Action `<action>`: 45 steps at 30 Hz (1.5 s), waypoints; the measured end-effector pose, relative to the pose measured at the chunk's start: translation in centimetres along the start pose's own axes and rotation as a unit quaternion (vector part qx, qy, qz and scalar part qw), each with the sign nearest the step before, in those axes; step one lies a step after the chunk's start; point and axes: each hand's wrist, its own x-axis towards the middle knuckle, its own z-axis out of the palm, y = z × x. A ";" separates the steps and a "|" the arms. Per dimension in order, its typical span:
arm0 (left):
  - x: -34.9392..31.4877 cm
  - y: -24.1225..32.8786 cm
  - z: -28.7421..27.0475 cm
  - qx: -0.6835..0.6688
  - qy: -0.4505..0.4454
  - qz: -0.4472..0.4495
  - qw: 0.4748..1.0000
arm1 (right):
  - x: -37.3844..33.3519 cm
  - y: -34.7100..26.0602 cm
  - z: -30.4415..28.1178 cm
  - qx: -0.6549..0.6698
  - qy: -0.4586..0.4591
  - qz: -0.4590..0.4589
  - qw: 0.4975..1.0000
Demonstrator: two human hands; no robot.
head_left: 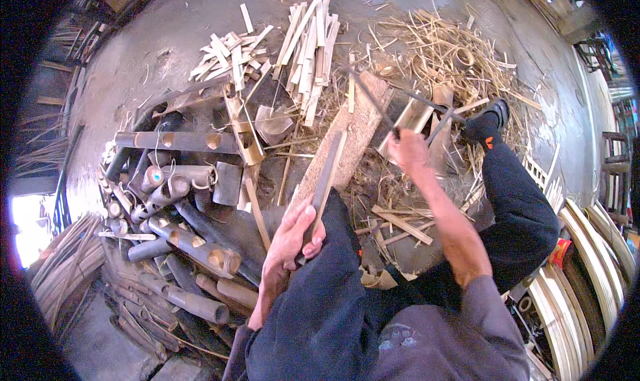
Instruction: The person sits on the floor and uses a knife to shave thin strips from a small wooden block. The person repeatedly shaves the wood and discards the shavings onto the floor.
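My left hand (291,238) is closed around the lower end of a bamboo strip (328,171), beside my raised knee. The strip points up and away, with a grey-brown face and a pale edge. Under its far part lies a long, rough wooden board (363,118), slanting away to the right. My right hand (408,153), slightly blurred, is wrapped round the handle of a knife, which the fingers hide. The knife's long, thin dark blade (371,94) reaches up and left across the board, apart from the strip.
Pale split strips (310,51) lie in piles beyond the board. A heap of shavings (447,51) spreads at the far right, near my shod foot (490,118). Several cut bamboo tubes (193,244) crowd the left. Long bamboo slats (563,314) stand at the near right.
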 end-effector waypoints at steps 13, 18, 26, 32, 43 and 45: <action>9.0 -3.5 1.4 0.094 0.058 0.304 0.946 | -3.2 -6.6 2.9 0.184 -0.048 -0.021 0.982; 9.5 -0.2 1.0 0.185 0.241 0.247 0.920 | -4.5 -5.0 3.1 0.105 0.065 -0.172 0.977; 5.6 0.3 1.0 0.220 0.158 0.071 0.960 | -3.7 -6.0 1.4 -0.013 -0.041 -0.284 0.958; 0.1 0.4 1.7 0.103 0.065 0.019 0.992 | 2.2 -0.8 -2.2 -0.014 0.023 -0.056 0.998; 3.8 1.0 2.4 -0.030 0.091 0.079 0.992 | -2.8 -4.9 0.3 0.042 0.011 -0.361 0.931; 1.7 1.3 2.5 -0.046 0.043 0.077 0.995 | -0.2 -1.5 0.5 -0.074 0.014 -0.142 0.987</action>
